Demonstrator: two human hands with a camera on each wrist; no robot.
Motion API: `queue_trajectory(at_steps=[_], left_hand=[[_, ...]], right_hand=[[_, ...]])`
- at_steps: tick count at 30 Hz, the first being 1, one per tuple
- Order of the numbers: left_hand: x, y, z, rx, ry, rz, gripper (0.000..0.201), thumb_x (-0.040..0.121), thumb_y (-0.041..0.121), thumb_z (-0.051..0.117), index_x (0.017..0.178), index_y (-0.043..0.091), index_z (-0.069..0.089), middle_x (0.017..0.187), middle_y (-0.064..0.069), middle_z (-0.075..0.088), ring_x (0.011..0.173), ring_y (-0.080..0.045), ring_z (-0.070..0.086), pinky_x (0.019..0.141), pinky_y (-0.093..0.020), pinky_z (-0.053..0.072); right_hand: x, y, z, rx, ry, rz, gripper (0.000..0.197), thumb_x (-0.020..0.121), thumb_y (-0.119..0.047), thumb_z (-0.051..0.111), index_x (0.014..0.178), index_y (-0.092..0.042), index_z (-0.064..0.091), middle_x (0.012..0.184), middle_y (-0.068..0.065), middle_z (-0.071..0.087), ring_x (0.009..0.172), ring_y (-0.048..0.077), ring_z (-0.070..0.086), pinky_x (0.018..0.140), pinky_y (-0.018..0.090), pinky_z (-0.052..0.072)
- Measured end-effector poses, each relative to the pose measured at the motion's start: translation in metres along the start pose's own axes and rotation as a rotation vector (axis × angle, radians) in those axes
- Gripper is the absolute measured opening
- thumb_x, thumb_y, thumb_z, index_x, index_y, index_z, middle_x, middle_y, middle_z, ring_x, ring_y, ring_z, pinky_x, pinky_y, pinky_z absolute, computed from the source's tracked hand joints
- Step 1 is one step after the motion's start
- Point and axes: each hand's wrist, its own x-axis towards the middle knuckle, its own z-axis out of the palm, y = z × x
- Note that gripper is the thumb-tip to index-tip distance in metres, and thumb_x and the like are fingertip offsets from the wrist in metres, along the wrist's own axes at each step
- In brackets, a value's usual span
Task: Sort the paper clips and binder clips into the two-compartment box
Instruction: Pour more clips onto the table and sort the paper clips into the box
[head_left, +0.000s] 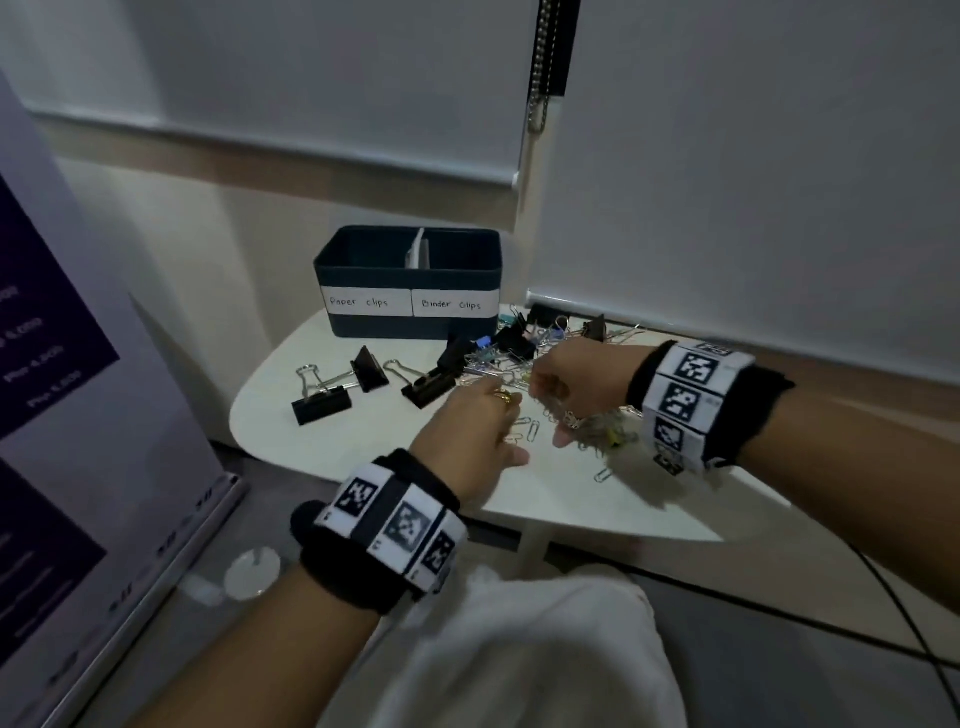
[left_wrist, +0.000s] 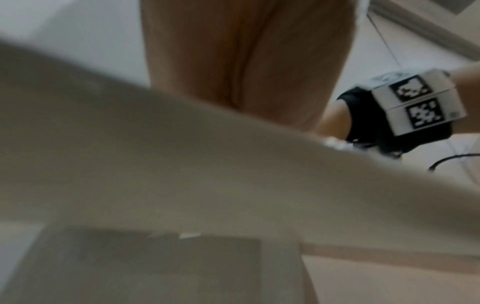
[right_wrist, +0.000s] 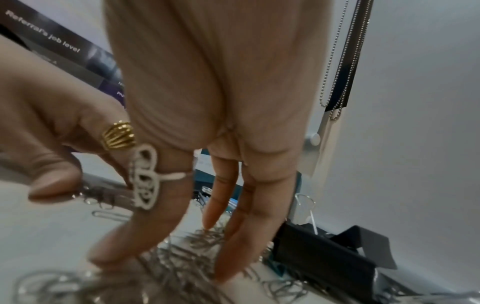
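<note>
Box (head_left: 408, 291) behind binder clips (head_left: 363, 382); paper clips (head_left: 524, 395) perhaps rightward.

The person is wearing a black band with white squares of black marks on each wrist (head_left: 395, 530). The left hand (head_left: 467, 441) is wearing a gold ring (head_left: 505, 396). The right hand (head_left: 576, 384) is wearing a silver ring (right_wrist: 145, 176).

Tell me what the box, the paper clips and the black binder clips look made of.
Box: dark blue, matte, probably fabric-covered board, with white paper labels.
Paper clips: thin bent wire, shiny silver metal.
Black binder clips: seemingly black-coated sheet metal bodies with bright wire handles.
</note>
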Motion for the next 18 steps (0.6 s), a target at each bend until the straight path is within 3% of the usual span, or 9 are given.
queue_trajectory(at_steps=[2, 4, 7, 11, 15, 18], left_hand=[[0.004, 0.0, 0.004, 0.048, -0.034, 0.005, 0.023, 0.086, 0.024, 0.063, 0.104, 0.01, 0.06, 0.127, -0.004, 0.052, 0.12, -0.021, 0.048, 0.095, -0.03, 0.041], [0.007, -0.003, 0.005, 0.034, -0.025, 0.004, 0.018, 0.087, 0.022, 0.063, 0.102, 0.012, 0.064, 0.111, -0.004, 0.06, 0.108, -0.02, 0.055, 0.087, -0.028, 0.042], [0.009, -0.006, 0.003, 0.036, -0.002, 0.02, 0.026, 0.088, 0.016, 0.062, 0.113, 0.012, 0.068, 0.112, -0.005, 0.066, 0.107, -0.02, 0.059, 0.09, -0.023, 0.042], [0.009, -0.002, 0.006, 0.122, 0.086, 0.008, 0.024, 0.093, 0.013, 0.052, 0.108, 0.01, 0.071, 0.108, -0.01, 0.065, 0.103, -0.023, 0.06, 0.09, -0.03, 0.045], [0.014, 0.005, 0.006, 0.081, 0.057, -0.079, 0.026, 0.084, 0.0, 0.054, 0.101, 0.007, 0.072, 0.103, -0.01, 0.07, 0.098, -0.022, 0.065, 0.091, -0.031, 0.05], [0.022, 0.01, 0.007, 0.069, -0.023, -0.188, 0.022, 0.084, -0.002, 0.054, 0.099, 0.003, 0.07, 0.102, -0.012, 0.069, 0.098, -0.026, 0.066, 0.091, -0.036, 0.053]], right_hand=[[0.0, 0.0, 0.001, -0.031, 0.019, -0.017, 0.03, 0.084, -0.011, 0.066, 0.113, -0.015, 0.057, 0.104, -0.001, 0.06, 0.092, 0.013, 0.053, 0.082, 0.022, 0.045], [0.001, 0.002, 0.0, -0.066, 0.048, -0.057, 0.024, 0.088, -0.004, 0.058, 0.111, -0.011, 0.061, 0.109, 0.003, 0.064, 0.098, 0.016, 0.06, 0.084, 0.022, 0.046], [-0.002, 0.006, -0.001, -0.089, 0.106, -0.086, 0.019, 0.084, -0.007, 0.062, 0.102, -0.01, 0.068, 0.102, 0.006, 0.068, 0.097, 0.021, 0.064, 0.079, 0.023, 0.046], [-0.002, 0.012, 0.001, -0.073, 0.111, -0.084, 0.017, 0.085, -0.008, 0.061, 0.1, -0.008, 0.069, 0.101, 0.009, 0.069, 0.097, 0.024, 0.065, 0.079, 0.024, 0.046], [-0.003, 0.013, 0.001, -0.007, 0.058, -0.1, 0.019, 0.088, 0.004, 0.05, 0.096, 0.0, 0.067, 0.099, 0.016, 0.071, 0.094, 0.027, 0.068, 0.087, 0.033, 0.055], [-0.003, 0.009, 0.002, -0.096, 0.045, -0.112, 0.026, 0.087, 0.005, 0.05, 0.104, -0.003, 0.066, 0.107, 0.007, 0.069, 0.103, 0.02, 0.064, 0.088, 0.023, 0.049]])
